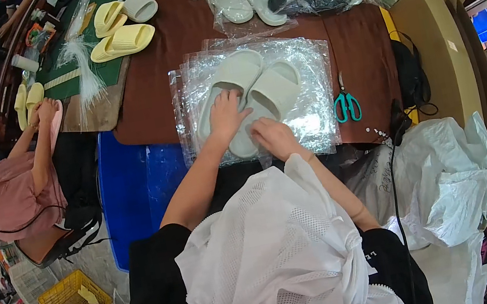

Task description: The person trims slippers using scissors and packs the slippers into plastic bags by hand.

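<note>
- Right hand (277, 137): fingers curled nearly together at the right slide's heel end; whether they pinch anything, I cannot tell;
- Left hand (225, 116): fingers loosely spread, resting on the slides, seemingly steadying them;
- Teal-handled scissors (348, 107): beside the bags, probably for easy reach;
- Pale grey slide slippers (275, 91): paired, toes away, atop crinkled, glossy clear bags (316, 84); matte, rounded, broad-strapped;
- Farther: film-wrapped slides (230, 3) on brown cloth (147, 107).
</note>
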The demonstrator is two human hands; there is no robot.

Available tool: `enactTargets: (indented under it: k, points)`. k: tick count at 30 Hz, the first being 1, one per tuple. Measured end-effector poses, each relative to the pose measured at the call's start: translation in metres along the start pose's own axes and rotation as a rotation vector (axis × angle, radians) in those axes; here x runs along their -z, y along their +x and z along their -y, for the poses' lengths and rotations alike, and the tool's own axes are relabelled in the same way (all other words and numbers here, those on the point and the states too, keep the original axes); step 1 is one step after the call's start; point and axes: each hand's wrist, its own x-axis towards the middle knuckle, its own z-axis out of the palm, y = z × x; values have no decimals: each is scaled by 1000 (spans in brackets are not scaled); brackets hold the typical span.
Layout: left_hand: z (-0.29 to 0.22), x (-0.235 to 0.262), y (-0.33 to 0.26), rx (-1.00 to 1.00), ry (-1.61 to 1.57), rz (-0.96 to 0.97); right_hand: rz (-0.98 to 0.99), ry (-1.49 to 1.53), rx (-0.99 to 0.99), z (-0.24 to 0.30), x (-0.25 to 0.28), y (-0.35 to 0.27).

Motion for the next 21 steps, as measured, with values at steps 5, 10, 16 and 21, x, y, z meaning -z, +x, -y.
enactTargets:
  k: [5, 10, 16, 21]
  points:
    - [0, 2, 5, 24, 9, 35, 35, -139, -42, -14, -24, 4]
    - [6, 6, 8, 61, 51, 99, 126, -249, -19, -16, -41, 13]
    - [1, 1, 10, 84, -7, 127, 193, -368, 0, -26, -43, 14]
    - [-4, 5, 5, 89, 52, 108, 188, -319, -51, -18, -41, 16]
